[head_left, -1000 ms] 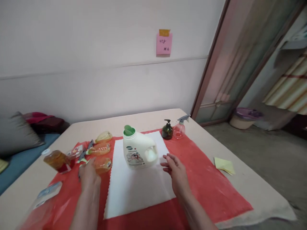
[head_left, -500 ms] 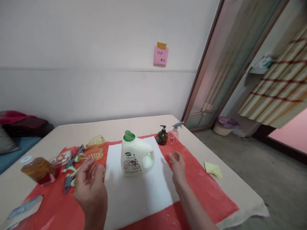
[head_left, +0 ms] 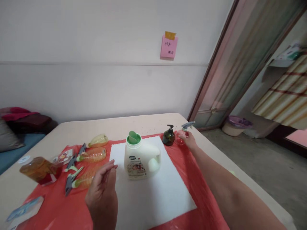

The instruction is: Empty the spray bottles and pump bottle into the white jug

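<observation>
R hand [head_left: 189,139] grips spray btl [head_left: 182,135]

Two bare hands: left hand [head_left: 102,191], right hand [head_left: 189,139]. Bare arms behind hands. No sleeves, rings, watch showing.

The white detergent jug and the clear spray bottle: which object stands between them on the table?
In the head view, a dark green pump bottle stands between the white detergent jug and the clear spray bottle, which the right hand is touching.
</observation>
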`<state>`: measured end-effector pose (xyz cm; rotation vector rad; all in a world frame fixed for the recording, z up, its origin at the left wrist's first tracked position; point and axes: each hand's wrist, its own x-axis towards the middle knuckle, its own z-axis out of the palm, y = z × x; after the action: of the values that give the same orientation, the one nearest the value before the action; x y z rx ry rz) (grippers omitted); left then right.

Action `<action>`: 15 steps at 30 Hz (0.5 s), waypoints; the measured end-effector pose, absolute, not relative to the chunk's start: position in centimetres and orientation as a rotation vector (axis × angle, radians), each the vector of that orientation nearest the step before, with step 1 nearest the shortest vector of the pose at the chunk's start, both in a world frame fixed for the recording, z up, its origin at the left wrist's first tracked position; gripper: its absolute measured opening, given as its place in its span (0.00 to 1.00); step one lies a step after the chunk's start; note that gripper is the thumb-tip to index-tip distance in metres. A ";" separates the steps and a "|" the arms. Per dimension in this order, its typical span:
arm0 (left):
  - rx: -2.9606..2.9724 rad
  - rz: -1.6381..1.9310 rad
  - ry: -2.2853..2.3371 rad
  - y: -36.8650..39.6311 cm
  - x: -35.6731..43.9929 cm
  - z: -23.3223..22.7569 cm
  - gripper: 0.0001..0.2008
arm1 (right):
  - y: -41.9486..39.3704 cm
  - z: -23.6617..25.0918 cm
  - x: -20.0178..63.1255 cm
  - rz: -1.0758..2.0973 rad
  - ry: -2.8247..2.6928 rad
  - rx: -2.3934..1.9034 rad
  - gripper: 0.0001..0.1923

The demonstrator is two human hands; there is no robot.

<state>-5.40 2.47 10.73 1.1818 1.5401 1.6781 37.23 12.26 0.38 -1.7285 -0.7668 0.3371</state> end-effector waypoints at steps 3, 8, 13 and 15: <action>1.273 1.651 1.522 2.2 -5.1 10.5 0.12 | 10.4 1.0 37.2 0.361 -0.753 -1.723 0.18; 1.418 1.569 1.382 1.1 -4.9 10.9 0.12 | 3.4 5.2 34.7 0.399 -0.851 -1.563 0.31; 1.539 1.274 1.134 -0.6 -3.8 12.3 0.10 | -5.0 10.0 27.6 0.671 -1.105 -1.390 0.29; 1.555 1.077 0.988 -1.5 -3.1 12.7 0.12 | -7.3 11.4 23.9 0.844 -1.235 -1.306 0.29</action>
<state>-3.11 -1.51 12.68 1.5554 0.9881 1.0773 23.94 -7.28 11.39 -1.3062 -1.2350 0.8438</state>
